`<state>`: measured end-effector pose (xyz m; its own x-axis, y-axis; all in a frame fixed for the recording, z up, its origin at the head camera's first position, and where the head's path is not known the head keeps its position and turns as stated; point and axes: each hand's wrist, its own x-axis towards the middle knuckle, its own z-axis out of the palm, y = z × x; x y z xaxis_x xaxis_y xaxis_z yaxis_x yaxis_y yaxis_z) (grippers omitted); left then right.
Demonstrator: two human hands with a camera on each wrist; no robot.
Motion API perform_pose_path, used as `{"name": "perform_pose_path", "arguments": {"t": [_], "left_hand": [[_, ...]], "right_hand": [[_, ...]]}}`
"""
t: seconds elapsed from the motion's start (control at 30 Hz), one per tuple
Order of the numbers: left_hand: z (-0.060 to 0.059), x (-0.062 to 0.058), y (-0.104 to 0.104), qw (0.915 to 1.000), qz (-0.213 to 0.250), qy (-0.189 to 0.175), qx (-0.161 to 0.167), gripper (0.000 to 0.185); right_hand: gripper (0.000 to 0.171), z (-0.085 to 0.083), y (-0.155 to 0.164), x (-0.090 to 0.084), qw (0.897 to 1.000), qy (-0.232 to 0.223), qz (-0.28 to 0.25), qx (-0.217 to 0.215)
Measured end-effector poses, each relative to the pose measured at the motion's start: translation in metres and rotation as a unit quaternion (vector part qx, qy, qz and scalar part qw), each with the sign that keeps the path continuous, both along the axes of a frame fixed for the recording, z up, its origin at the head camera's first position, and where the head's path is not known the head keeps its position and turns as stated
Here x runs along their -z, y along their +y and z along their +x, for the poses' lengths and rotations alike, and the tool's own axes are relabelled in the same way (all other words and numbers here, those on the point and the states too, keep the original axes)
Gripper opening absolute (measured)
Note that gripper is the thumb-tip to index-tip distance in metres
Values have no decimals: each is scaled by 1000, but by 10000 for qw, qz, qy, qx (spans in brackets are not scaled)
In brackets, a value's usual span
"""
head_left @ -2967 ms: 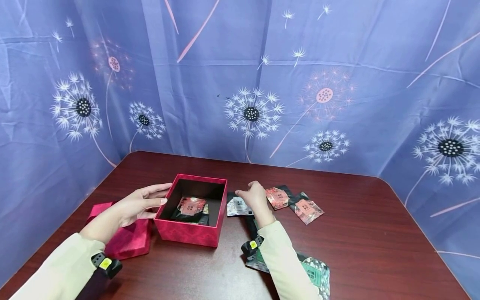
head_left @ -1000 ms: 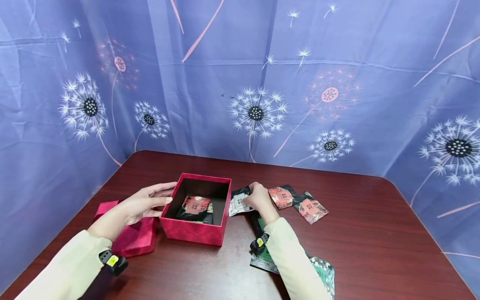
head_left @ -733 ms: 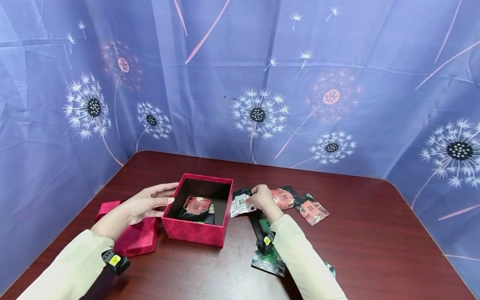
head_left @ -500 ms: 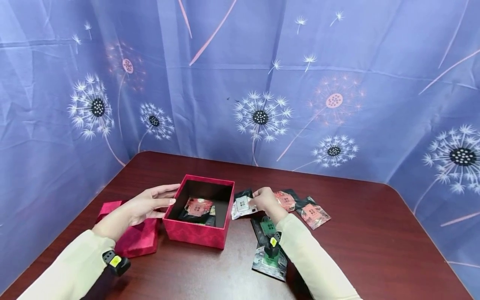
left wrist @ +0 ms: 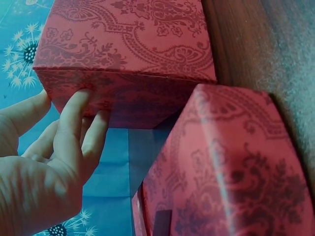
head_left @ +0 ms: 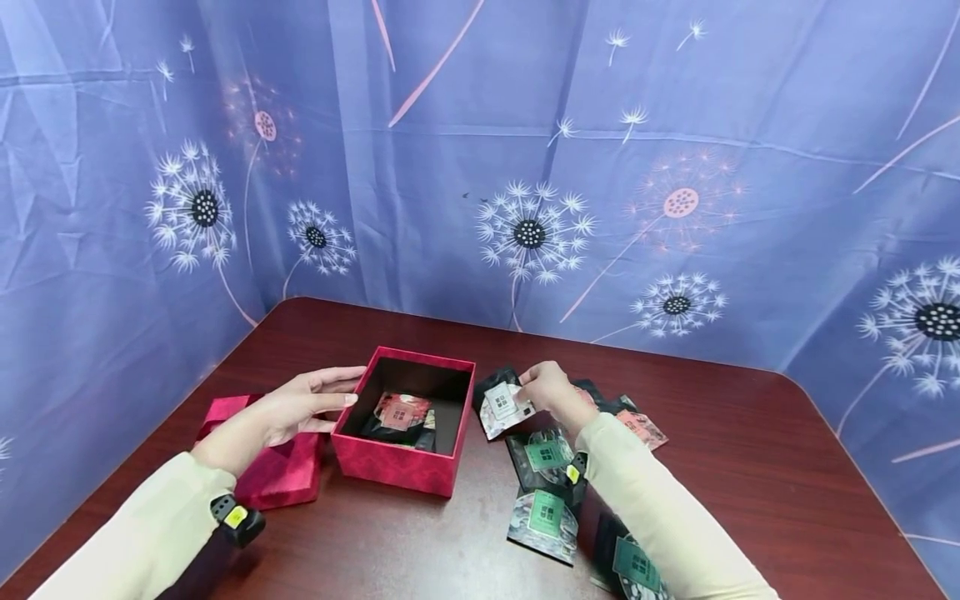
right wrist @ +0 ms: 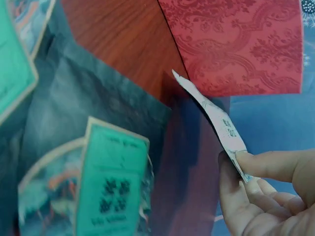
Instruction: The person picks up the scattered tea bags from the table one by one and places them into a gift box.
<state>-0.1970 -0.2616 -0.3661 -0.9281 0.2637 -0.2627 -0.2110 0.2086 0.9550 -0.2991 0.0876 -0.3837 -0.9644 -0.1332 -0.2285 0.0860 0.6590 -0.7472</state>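
Observation:
An open red patterned box (head_left: 397, 462) stands on the table with a red-labelled packet (head_left: 400, 412) inside. My left hand (head_left: 330, 392) lies flat against the box's left wall (left wrist: 123, 98), fingers (left wrist: 74, 118) straight. Just right of the box, my right hand (head_left: 531, 388) pinches a white-labelled dark packet (head_left: 504, 407) by its corner and holds it lifted off the table. In the right wrist view the packet (right wrist: 224, 128) shows edge-on between thumb and fingers (right wrist: 266, 164), close to the box (right wrist: 241, 44).
The red lid (head_left: 258, 458) lies left of the box, under my left forearm. Three green-labelled packets (head_left: 546, 455) (head_left: 543, 515) (head_left: 637, 568) lie below my right arm. Red-labelled packets (head_left: 642, 425) sit behind the right wrist. Blue dandelion cloth (head_left: 525, 167) surrounds the table (head_left: 750, 467).
My right hand has taken the white-labelled packet by its corner and raised it off the table. The right forearm swung rightward, uncovering the green packets. The left hand stayed on the box.

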Motion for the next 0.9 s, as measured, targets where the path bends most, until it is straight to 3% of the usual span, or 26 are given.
{"name": "perform_pose_path", "arguments": {"t": [0.33, 0.6, 0.9], "left_hand": [[0, -3, 4, 10000, 2, -20, 44, 70], [1, -2, 2, 10000, -18, -18, 3, 70], [1, -3, 3, 10000, -32, -54, -41, 70]], "right_hand": [[29, -6, 15, -34, 9975, 0, -401, -582], [35, -6, 14, -67, 9960, -25, -514, -731], [39, 3, 1, -85, 9908, 36, -750, -1126]]}}
